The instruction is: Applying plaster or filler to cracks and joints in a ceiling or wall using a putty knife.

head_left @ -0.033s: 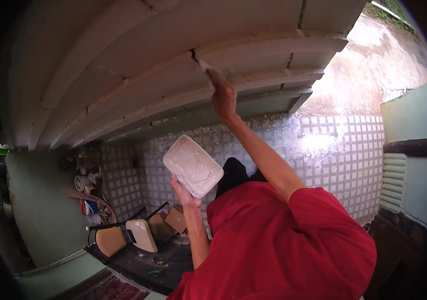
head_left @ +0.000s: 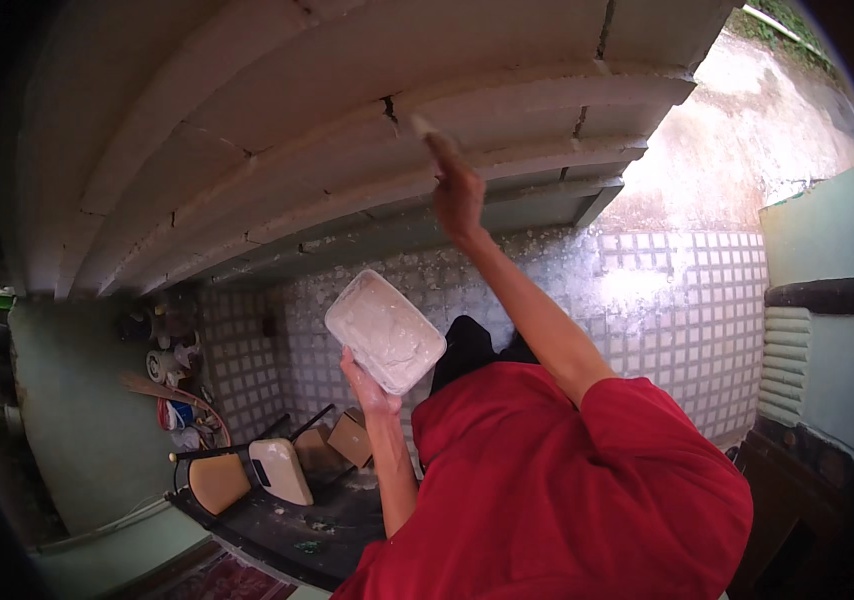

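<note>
My left hand [head_left: 371,388] holds a white rectangular tub [head_left: 385,332] from below at its near corner. Smooth white paste fills the tub, and white smears show on the hand. My right hand [head_left: 459,195] is raised toward the board ceiling [head_left: 507,130], its index finger stretched forward and the other fingers curled. A pale tip [head_left: 420,126] sticks out at the fingertip; whether it is a small blade or paste on the finger, I cannot make out. Just left of it, a dark gap [head_left: 388,108] splits a ceiling joint.
Below lies a tiled floor [head_left: 687,330] with white spatter. At lower left, chairs [head_left: 282,472] and a cardboard box [head_left: 351,438] stand by a dark surface [head_left: 347,515]. Buckets and hoses [head_left: 182,410] lie along the green wall [head_left: 87,400]. Several ceiling battens [head_left: 547,90] run overhead.
My right hand has drawn back a little, right and down, away from the dark gap in the ceiling joint. The left hand and tub have hardly moved.
</note>
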`<state>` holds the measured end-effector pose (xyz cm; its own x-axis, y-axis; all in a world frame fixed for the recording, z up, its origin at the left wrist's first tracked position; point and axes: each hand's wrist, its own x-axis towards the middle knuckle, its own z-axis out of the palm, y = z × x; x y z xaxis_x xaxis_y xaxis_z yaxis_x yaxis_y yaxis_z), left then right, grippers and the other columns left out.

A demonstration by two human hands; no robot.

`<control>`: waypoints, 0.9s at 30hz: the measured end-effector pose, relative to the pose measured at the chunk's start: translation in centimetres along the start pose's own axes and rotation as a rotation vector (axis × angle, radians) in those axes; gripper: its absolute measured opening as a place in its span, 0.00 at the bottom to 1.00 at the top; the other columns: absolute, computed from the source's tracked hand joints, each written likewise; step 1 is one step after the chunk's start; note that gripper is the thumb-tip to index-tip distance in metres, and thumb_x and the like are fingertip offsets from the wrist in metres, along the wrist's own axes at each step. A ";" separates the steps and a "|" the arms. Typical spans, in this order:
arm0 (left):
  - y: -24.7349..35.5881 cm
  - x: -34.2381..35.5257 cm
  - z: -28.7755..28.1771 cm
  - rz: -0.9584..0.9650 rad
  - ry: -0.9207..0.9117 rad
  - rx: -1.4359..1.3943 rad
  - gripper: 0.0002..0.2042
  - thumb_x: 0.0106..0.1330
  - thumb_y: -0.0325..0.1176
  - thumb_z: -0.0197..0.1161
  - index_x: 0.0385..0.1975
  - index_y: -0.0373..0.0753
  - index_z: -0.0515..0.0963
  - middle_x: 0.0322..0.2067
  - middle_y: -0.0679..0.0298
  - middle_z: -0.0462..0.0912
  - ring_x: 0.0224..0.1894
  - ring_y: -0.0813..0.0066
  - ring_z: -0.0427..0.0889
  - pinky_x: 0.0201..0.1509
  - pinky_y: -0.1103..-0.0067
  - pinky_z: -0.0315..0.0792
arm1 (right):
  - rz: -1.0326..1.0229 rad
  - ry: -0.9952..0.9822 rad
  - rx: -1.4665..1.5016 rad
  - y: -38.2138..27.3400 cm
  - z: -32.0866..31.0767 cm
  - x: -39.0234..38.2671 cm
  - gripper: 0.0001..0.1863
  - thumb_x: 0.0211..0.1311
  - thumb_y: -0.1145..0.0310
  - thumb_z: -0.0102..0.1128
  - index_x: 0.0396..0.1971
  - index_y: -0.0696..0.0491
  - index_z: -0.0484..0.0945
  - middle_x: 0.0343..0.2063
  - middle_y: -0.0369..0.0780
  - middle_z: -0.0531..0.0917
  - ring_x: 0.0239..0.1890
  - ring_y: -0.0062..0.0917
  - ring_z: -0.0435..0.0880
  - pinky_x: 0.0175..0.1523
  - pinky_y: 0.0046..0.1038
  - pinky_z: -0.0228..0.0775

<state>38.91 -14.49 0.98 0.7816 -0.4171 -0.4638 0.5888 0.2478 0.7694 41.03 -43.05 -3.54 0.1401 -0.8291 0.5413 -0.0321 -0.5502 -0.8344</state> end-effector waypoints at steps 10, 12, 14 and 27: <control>2.0 3.4 -2.3 -0.047 -0.159 -0.035 0.32 0.69 0.55 0.43 0.66 0.40 0.59 0.63 0.57 0.67 0.62 0.56 0.70 0.64 0.63 0.68 | 0.182 -0.080 -0.264 -0.4 0.6 0.6 0.27 0.59 0.82 0.49 0.59 0.47 0.73 0.41 0.48 0.83 0.38 0.36 0.86 0.41 0.34 0.74; 2.4 4.1 -2.3 -0.076 -0.238 -0.046 0.32 0.70 0.55 0.42 0.66 0.38 0.59 0.63 0.56 0.67 0.62 0.57 0.71 0.65 0.64 0.67 | 0.195 -0.169 -0.095 -0.1 -0.2 -0.4 0.24 0.61 0.79 0.52 0.58 0.51 0.73 0.37 0.46 0.85 0.37 0.27 0.85 0.41 0.31 0.76; 3.3 4.4 -2.7 -0.071 -0.226 -0.049 0.32 0.70 0.55 0.42 0.66 0.37 0.59 0.63 0.56 0.68 0.62 0.57 0.71 0.66 0.65 0.67 | 0.630 -0.152 0.856 -2.9 -1.3 -1.4 0.17 0.63 0.76 0.56 0.52 0.56 0.76 0.35 0.42 0.85 0.37 0.24 0.84 0.42 0.29 0.80; 3.1 6.1 -1.2 -0.263 -0.453 -0.099 0.30 0.72 0.52 0.42 0.63 0.34 0.63 0.59 0.55 0.73 0.59 0.61 0.74 0.65 0.67 0.67 | 0.852 -0.259 0.541 -14.8 -12.0 -4.1 0.12 0.57 0.66 0.62 0.39 0.53 0.76 0.31 0.36 0.84 0.25 0.17 0.82 0.20 0.15 0.61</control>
<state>45.72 -15.24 -0.02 0.4506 -0.8066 -0.3826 0.7868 0.1563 0.5971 29.02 -32.70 7.82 0.4897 -0.8399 -0.2341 0.2189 0.3783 -0.8994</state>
